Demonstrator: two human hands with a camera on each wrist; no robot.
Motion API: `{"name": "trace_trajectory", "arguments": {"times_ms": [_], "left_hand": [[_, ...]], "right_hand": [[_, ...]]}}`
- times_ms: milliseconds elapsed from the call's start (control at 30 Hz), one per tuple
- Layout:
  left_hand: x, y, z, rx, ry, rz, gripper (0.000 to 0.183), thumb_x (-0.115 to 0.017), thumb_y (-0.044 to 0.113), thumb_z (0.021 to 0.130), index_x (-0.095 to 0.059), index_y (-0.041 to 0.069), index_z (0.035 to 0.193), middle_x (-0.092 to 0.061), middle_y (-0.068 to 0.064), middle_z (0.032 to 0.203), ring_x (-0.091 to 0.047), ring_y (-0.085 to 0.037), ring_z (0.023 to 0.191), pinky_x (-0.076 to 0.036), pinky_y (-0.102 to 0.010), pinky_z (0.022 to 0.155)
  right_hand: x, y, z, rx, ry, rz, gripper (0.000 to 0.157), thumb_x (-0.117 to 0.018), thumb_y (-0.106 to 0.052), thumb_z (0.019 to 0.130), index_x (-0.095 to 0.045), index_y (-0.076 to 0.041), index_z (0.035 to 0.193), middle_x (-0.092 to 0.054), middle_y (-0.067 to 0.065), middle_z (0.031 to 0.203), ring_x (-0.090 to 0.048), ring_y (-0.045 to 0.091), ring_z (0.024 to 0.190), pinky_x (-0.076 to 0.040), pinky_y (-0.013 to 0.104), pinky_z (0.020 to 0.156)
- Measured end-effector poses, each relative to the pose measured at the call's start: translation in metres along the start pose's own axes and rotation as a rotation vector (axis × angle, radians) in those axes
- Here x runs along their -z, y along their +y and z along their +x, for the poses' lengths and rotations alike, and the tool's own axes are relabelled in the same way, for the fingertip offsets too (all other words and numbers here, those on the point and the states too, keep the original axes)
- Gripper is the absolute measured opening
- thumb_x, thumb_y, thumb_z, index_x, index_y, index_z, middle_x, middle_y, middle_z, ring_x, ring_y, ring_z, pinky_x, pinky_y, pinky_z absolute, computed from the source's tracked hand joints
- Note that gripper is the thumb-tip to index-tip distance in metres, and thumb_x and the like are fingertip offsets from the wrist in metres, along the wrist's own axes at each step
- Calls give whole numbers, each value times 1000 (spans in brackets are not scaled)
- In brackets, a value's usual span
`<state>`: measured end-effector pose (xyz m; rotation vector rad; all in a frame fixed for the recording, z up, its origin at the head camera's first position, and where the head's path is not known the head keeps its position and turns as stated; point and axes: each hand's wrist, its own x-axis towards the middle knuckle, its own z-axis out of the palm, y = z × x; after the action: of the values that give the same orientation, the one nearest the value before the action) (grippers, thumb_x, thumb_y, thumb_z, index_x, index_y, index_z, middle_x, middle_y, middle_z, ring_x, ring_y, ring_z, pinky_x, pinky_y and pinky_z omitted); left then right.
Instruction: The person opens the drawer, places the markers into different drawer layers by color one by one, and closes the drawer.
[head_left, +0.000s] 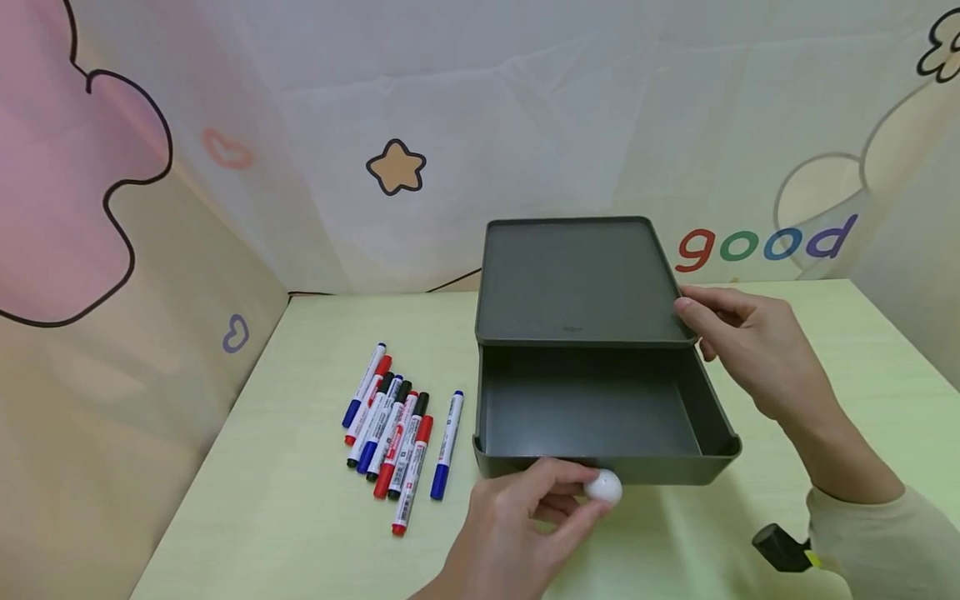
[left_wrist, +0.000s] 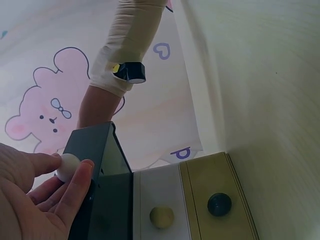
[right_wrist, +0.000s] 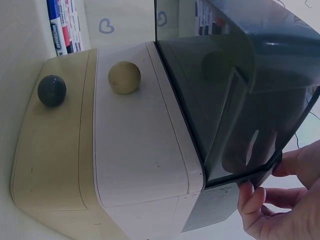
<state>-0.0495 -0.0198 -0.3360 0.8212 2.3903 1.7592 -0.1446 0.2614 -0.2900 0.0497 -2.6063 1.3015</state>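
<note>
A dark grey drawer (head_left: pixel 652 473) stands pulled out of the top of a stacked drawer cabinet (head_left: pixel 577 283); its inside is bare. My left hand (head_left: pixel 517 525) pinches the drawer's round white knob (head_left: pixel 603 488) between thumb and fingertips. At the cabinet's right side, my right hand (head_left: pixel 772 350) grips the top's edge, thumb above and fingers along the side. Below the grey drawer, the left wrist view shows a white drawer (left_wrist: pixel 155 190) with a yellowish knob (left_wrist: pixel 162 218) and a yellow drawer (left_wrist: pixel 210 175) with a dark knob (left_wrist: pixel 219 204), both pushed in.
Several markers (head_left: pixel 390 433) with red, blue and black caps lie side by side left of the cabinet. One blue-capped marker (head_left: pixel 447 446) lies apart, closer to the drawer. A printed cloth (head_left: pixel 450 100) hangs behind the pale table (head_left: pixel 247 517).
</note>
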Motion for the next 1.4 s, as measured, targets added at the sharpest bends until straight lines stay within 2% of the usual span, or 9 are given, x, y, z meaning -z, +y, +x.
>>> {"name": "trace_trajectory", "arguments": {"times_ms": [233,433,667,800,1033,1400], "left_hand": [[-1,2,-2,-5,-3,4,20,-75,16,96,-71,10,114,-76,1,107,-68,3,85,-55,-16,75],[-3,2,-5,-33,20,16,19,-76,14,95,-72,9,113,-77,-1,106,-68,3,84,-55,-15,72],[-5,3,-9,29,-3,-31,21,-76,16,95,-71,9,114,-77,-1,107,-69,2,85,-56,-16,72],[-6,3,-13,23,7,-37,19,-76,16,95,-72,7,112,-77,-3,104,-69,2,83,-56,-17,70],[-8,4,-19,67,-5,-75,22,-74,21,97,-71,9,115,-77,1,106,-69,3,84,-56,-18,73],[-9,2,-24,30,-34,-86,23,-73,20,98,-69,5,114,-76,-6,108,-70,2,83,-56,-16,74]], "right_hand": [[0,0,0,15,1,9,45,-63,-35,104,-68,-2,134,-63,2,83,-57,13,68,-41,26,58],[0,0,0,21,3,10,44,-64,-35,103,-69,-2,132,-63,6,80,-57,12,67,-39,28,57],[0,0,0,21,1,14,44,-64,-35,103,-68,-2,133,-63,8,79,-56,13,67,-39,29,57],[0,0,0,22,-1,15,44,-64,-35,103,-68,-2,132,-63,8,81,-57,13,67,-39,28,58],[0,0,0,21,1,6,44,-65,-35,103,-69,-2,131,-63,4,81,-58,13,68,-39,29,58],[0,0,0,25,0,7,45,-65,-35,103,-68,-2,133,-62,2,81,-58,13,68,-39,30,57]]}}
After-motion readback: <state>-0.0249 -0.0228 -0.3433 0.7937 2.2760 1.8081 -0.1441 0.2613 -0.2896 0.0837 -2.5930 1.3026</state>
